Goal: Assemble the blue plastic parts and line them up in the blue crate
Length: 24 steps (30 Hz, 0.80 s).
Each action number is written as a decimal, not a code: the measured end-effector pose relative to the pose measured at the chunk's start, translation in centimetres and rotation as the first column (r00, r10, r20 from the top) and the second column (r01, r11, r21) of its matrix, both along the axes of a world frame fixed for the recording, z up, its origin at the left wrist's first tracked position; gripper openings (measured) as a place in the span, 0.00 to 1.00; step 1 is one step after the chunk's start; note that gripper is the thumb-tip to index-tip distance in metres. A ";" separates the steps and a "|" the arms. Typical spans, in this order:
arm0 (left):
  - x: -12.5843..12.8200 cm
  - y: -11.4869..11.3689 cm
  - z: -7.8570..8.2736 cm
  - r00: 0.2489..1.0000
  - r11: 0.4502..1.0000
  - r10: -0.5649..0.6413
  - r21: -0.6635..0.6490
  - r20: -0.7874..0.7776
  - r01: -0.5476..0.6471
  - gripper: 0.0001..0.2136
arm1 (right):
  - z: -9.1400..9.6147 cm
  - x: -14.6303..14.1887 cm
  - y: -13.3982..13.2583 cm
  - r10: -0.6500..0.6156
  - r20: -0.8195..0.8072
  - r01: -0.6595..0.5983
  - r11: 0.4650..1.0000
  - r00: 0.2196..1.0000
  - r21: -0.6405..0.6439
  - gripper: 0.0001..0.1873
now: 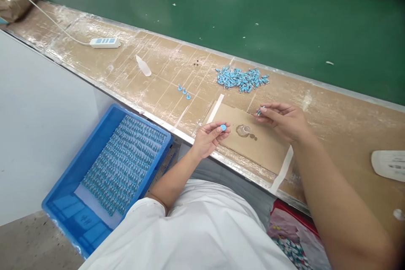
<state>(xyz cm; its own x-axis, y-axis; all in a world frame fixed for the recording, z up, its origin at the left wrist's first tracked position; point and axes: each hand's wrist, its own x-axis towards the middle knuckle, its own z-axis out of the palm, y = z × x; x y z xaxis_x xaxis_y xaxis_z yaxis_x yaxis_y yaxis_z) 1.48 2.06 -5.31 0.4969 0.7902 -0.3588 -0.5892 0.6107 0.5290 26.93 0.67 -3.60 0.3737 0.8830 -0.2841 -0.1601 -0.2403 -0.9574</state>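
You stand at a long bench point(344, 135), both hands raised just above a sheet of cardboard point(268, 152) on its near side. Your left hand point(211, 138) pinches a blue disc point(223, 127) between thumb and fingertips, its round face turned up towards you, probably to keep that face free and in sight. Your right hand point(283, 120) has thumb and forefinger closed on a small part point(259, 112), held at the tips, perhaps because it is so little; its shape is hard to make out. Between your hands lies a clear round spot point(243, 130), either a dish or a liquid, central on the cardboard and within easy reach of both. White tape point(217, 109) runs along the cardboard's side edges, seemingly to stop it sliding. Just beyond is a loose blue pile point(242, 79), handy for picking from. Three blue pieces point(184, 91) stand in a short line to the left, near a white bottle point(143, 66). Below the bench, a blue bin point(61, 211) holds many pieces in neat rows, presumably spaced to stay apart.
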 end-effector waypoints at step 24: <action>-0.1 -0.2 -0.2 0.999 1.000 -0.011 -0.020 0.030 0.012 0.13 | -3.2 -5.9 -5.6 -0.388 0.724 0.106 0.909 0.570 0.404 0.16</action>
